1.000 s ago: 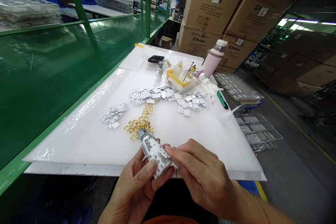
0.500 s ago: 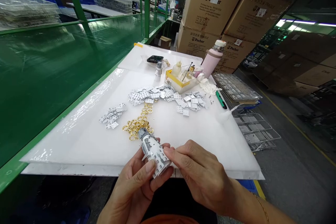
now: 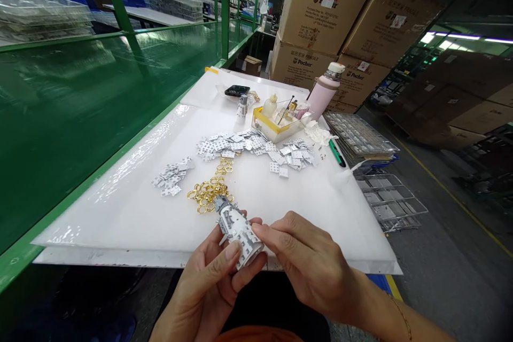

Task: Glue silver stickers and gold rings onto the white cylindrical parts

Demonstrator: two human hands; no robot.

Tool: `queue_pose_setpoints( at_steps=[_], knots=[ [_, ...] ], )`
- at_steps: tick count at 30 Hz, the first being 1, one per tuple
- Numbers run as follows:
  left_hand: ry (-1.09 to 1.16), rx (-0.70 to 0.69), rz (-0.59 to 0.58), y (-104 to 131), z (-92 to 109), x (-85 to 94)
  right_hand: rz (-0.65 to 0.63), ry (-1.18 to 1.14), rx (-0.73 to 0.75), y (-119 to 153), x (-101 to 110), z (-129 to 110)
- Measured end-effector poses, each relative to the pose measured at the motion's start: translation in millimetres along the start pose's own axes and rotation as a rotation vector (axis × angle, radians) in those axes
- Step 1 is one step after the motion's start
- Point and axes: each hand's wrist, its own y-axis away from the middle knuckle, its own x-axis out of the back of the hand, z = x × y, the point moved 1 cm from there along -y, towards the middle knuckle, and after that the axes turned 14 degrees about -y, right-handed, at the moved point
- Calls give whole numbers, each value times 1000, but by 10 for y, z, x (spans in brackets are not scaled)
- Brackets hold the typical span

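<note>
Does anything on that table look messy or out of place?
Nothing looks clearly damaged. It's slightly untidy: gold rings straggle toward the white tiles, and tiny dark bits lie scattered beside the green marker.

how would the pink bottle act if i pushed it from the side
The pink bottle looks stiff-walled, so it probably won't squash. Tall and narrow, it could tip if pushed high up. Its round body would likely roll once down.

On the table (image 3: pixel 132 208), the rings (image 3: pixel 207 192) are lying before the main tile heap (image 3: pixel 236 143), the open box (image 3: pixel 276 123) behind it.
</note>
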Motion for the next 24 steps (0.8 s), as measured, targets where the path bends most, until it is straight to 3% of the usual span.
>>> queue_pose_setpoints(
  at_steps=[4,11,18,24],
  knots=[
    [68,36,18,-27,-35,38,-32,4,-33,-20,32,36],
    [210,149,92,-58,-110,114,-106,104,62,-77,73,92],
    [186,102,-2,-48,-103,94,-122,130,72,-62,56,101],
    [203,119,63,-82,-104,112,-153,169,142,-67,74,139]
  ],
)
